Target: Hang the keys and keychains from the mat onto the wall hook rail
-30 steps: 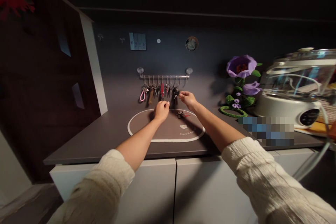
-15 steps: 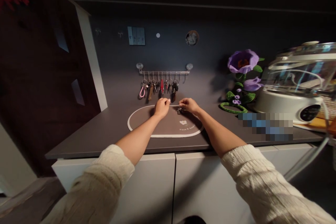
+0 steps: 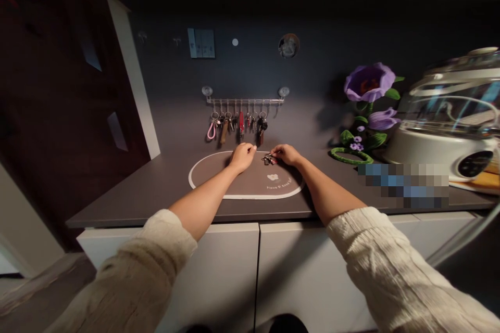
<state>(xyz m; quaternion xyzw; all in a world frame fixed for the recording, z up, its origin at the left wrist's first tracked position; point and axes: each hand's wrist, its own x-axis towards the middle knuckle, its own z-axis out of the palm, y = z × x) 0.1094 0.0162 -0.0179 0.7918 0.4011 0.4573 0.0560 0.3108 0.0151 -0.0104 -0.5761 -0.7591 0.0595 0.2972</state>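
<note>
On the far part of an oval brown mat (image 3: pixel 211 179) with a pale rim, a small bunch of keys (image 3: pixel 269 159) with a dark piece and a reddish piece shows under the fingers of my right hand (image 3: pixel 287 154). Those fingers are pinched at the keys' upper right side. My left hand (image 3: pixel 242 156) is over the mat to the left of the keys, its fingers curled closed. What it holds, if anything, is too small to make out. Behind both hands, several key sets (image 3: pixel 238 124) hang from a clear hook rail (image 3: pixel 246 101) on the wall.
Purple artificial flowers (image 3: pixel 369 83) with a green ring base (image 3: pixel 351 156) stand on the right of the counter (image 3: pixel 128 187). Beyond them is a white appliance with a clear cover (image 3: pixel 429 145). A blurred-out patch (image 3: pixel 406 182) lies before it. White cabinet doors (image 3: pixel 219 270) are below.
The view has shifted slightly. My right hand's fingers have come down onto the keys, and a reddish piece of the bunch now shows. My left hand has moved slightly right, staying closed.
</note>
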